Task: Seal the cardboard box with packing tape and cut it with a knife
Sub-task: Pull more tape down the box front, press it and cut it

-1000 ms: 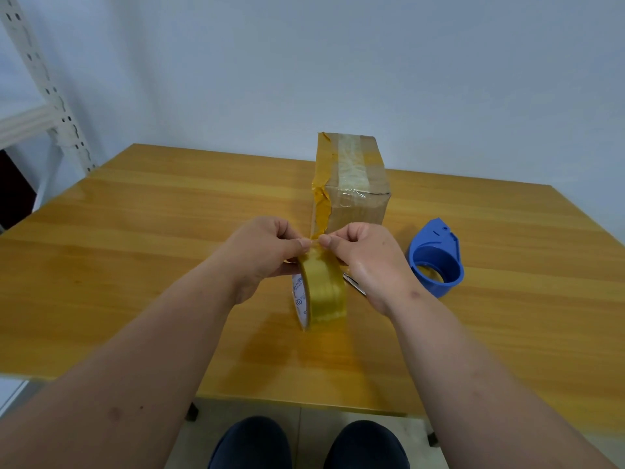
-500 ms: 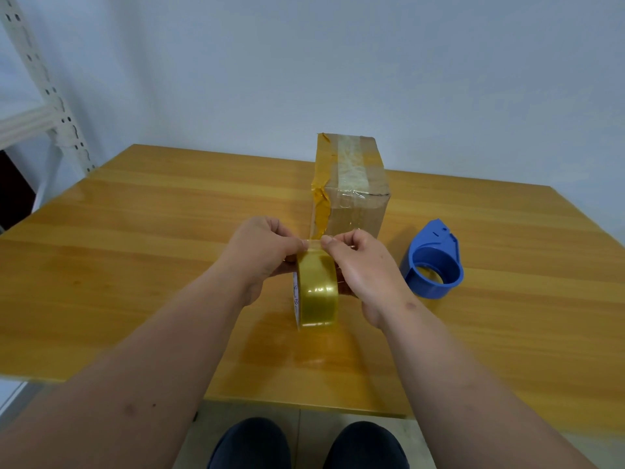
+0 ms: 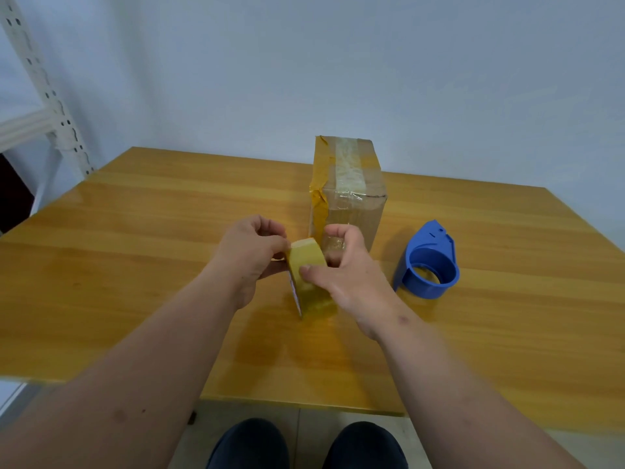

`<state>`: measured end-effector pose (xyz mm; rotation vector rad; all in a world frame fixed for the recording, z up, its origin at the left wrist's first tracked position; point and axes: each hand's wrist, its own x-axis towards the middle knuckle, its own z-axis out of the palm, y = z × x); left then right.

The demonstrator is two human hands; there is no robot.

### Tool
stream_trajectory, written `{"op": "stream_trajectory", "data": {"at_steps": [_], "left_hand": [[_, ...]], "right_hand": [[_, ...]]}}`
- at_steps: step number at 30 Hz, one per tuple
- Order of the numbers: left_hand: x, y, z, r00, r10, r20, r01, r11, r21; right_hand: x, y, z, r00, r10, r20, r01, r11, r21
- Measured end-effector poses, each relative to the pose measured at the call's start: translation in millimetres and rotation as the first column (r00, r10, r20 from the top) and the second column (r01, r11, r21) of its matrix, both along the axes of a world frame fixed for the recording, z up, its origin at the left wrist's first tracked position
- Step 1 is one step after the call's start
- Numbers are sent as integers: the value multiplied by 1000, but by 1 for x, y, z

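Pale wall behind, with a white shelving upright [image 3: 50, 106] at far left and a wooden table [image 3: 135, 265] in front. On it, the left hand [image 3: 248, 252] pinches the upright tape roll [image 3: 309, 282] from its left; the right hand [image 3: 348, 272] grips the roll's right side, thumb on the band. Just beyond stands the cardboard box [image 3: 350, 194], already taped. A blue tape dispenser [image 3: 429, 265] sits to the right.

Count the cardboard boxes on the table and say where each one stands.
1. The cardboard box stands upright mid-table, just beyond both hands, left of the blue dispenser.
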<state>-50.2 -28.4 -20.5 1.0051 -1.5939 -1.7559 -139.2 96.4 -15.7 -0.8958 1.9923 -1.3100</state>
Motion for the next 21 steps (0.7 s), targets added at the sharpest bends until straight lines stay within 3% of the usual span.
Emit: {"op": "stream_trajectory", "data": {"at_steps": [3, 5, 10, 12, 16, 21], "left_hand": [[3, -7, 2, 997, 67, -37, -68, 998, -9], [8, -12, 0, 994, 111, -18, -111, 993, -27], [20, -27, -13, 988, 150, 41, -150, 989, -1], [22, -36, -18, 986, 167, 28, -167, 986, 20], [10, -56, -28, 980, 193, 45, -193, 981, -7], [-11, -72, -44, 966, 216, 145, -201, 974, -106]], "right_hand": [[6, -12, 2, 970, 68, -231, -71, 997, -5], [12, -21, 0, 901, 152, -406, -152, 988, 33], [27, -42, -10, 524, 379, -763, -296, 921, 255], [30, -52, -13, 438, 391, -809, -281, 915, 290], [21, -75, -22, 391, 418, -820, -223, 907, 356], [5, -91, -36, 407, 407, -818, -182, 913, 364]]}}
